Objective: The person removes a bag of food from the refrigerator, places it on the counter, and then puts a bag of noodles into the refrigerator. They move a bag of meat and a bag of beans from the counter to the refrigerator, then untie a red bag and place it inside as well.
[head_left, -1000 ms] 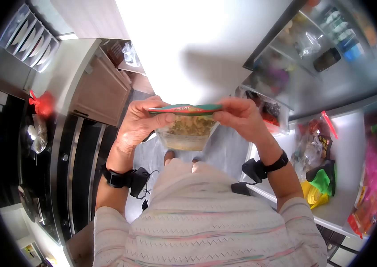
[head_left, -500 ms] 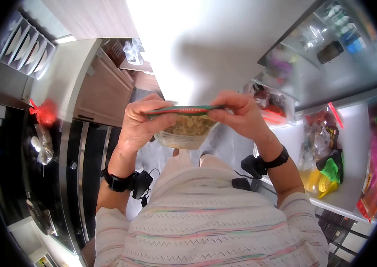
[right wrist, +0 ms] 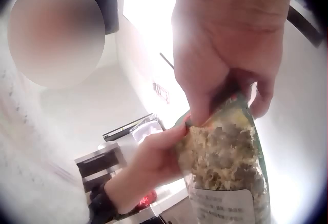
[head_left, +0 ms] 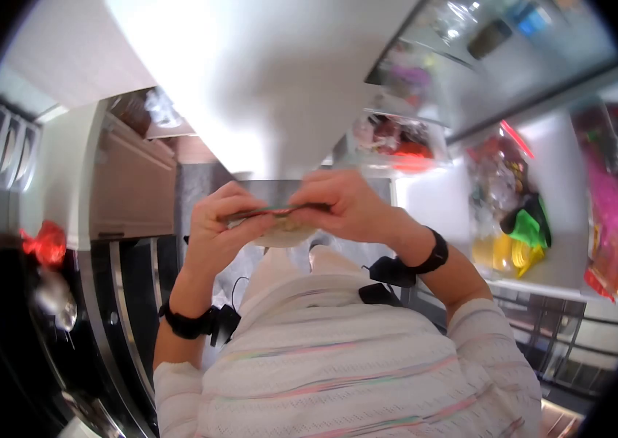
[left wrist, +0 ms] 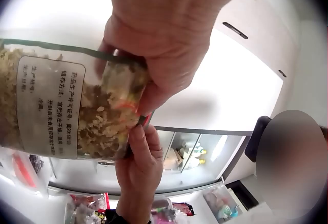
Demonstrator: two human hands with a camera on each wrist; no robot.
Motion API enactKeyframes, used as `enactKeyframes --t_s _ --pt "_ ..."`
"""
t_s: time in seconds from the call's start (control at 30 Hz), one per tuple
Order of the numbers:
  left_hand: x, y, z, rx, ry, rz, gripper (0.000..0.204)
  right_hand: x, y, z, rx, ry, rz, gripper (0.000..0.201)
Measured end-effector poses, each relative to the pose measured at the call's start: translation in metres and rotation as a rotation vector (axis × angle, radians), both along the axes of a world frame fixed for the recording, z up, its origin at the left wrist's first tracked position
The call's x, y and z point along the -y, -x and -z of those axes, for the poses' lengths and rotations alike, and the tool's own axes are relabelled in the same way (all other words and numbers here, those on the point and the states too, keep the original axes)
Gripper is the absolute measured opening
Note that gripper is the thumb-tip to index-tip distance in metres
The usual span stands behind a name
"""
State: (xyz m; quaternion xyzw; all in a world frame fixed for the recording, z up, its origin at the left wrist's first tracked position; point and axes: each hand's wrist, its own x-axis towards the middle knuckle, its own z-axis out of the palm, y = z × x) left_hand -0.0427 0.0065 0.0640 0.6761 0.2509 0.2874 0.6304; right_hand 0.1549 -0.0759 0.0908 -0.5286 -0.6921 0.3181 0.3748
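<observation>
A clear pouch (left wrist: 97, 111) of pale, dried flakes has a green edge and a white printed label (left wrist: 48, 106). Both hands hold it by its top edge in front of the body. My left hand (head_left: 225, 223) pinches one end between thumb and fingers. The other end is pinched by my right hand (head_left: 345, 208), with the thumb on the near side. In the head view the pouch (head_left: 286, 233) hangs below the hands, blurred and partly hidden by them. In the right wrist view the flakes and part of the label show under the right hand.
To the right is an open fridge, with bagged items in a bin (head_left: 404, 157) and a door shelf holding a green and black bag (head_left: 528, 223) and a pink bag (head_left: 612, 219). A white panel (head_left: 250, 87) stands ahead. On the left are a red bag (head_left: 46, 244) and a plate rack (head_left: 6, 150).
The hands have drawn closer together along the pouch's top edge, and less of the pouch's face shows. The head view has turned, so the surroundings sit further left.
</observation>
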Motion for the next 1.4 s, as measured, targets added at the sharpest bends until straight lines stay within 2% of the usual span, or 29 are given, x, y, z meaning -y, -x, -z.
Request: enactKeyframes --t_s 0.1,0.17,0.2,0.3,0.43,0.5,0.6,0.67,0.77,0.83,0.93,1.07,1.13,1.23,1.27,1.33,1.4 --pt "-0.001 0.001 -0.002 -0.047 0.007 0.088 0.013 0.011 0.001 0.011 0.062 -0.043 0.015 0.008" --pt "-0.002 0.001 -0.009 -0.275 -0.264 0.178 0.015 0.017 0.006 0.016 0.132 -0.035 0.006 0.006" --pt "0.0 -0.004 -0.015 -0.293 -0.446 0.192 0.014 0.018 0.007 0.019 0.14 -0.04 0.003 0.006" --pt "0.006 -0.014 -0.01 -0.28 -0.574 0.24 0.01 0.021 0.009 0.021 0.219 -0.07 0.013 0.009" --pt "0.01 -0.023 0.003 -0.267 -0.549 0.283 0.009 0.031 0.003 0.036 0.256 -0.043 0.047 0.011" --pt "0.011 -0.026 0.011 -0.221 -0.611 0.306 0.008 0.036 0.007 0.048 0.245 0.002 0.096 0.008" --pt "0.006 -0.023 0.031 -0.299 -0.619 0.368 0.009 0.045 -0.002 0.051 0.284 0.101 0.097 0.011" --pt "0.013 -0.02 0.045 -0.299 -0.545 0.36 0.01 0.045 0.001 0.05 0.317 0.136 0.084 0.009" --pt "0.029 -0.012 0.075 -0.288 -0.498 0.221 0.011 0.045 0.012 0.06 0.374 0.212 0.019 0.006" --pt "0.038 -0.007 0.093 -0.503 -0.61 0.417 0.014 0.046 0.019 0.07 0.433 0.275 -0.021 0.006" --pt "0.052 0.006 0.113 -0.463 -0.503 0.294 0.016 0.045 0.026 0.094 0.335 0.415 0.005 0.006" --pt "0.078 0.023 0.147 -0.51 -0.397 0.212 0.016 0.037 0.036 0.122 0.306 0.551 -0.115 0.007" --pt "0.093 0.03 0.158 -0.479 -0.278 0.181 0.016 0.033 0.041 0.139 0.313 0.461 -0.324 0.006" --pt "0.114 0.041 0.177 -0.551 -0.143 0.076 0.015 0.036 0.047 0.17 0.399 0.424 -0.499 0.006" --pt "0.121 0.045 0.186 -0.556 -0.128 0.062 0.015 0.037 0.05 0.178 0.396 0.43 -0.519 0.006" --pt "0.139 0.051 0.205 -0.514 -0.252 -0.097 0.017 0.041 0.06 0.195 0.379 0.416 -0.562 0.007" --pt "0.151 0.058 0.223 -0.505 -0.209 -0.15 0.016 0.046 0.07 0.215 0.355 0.431 -0.578 0.008"
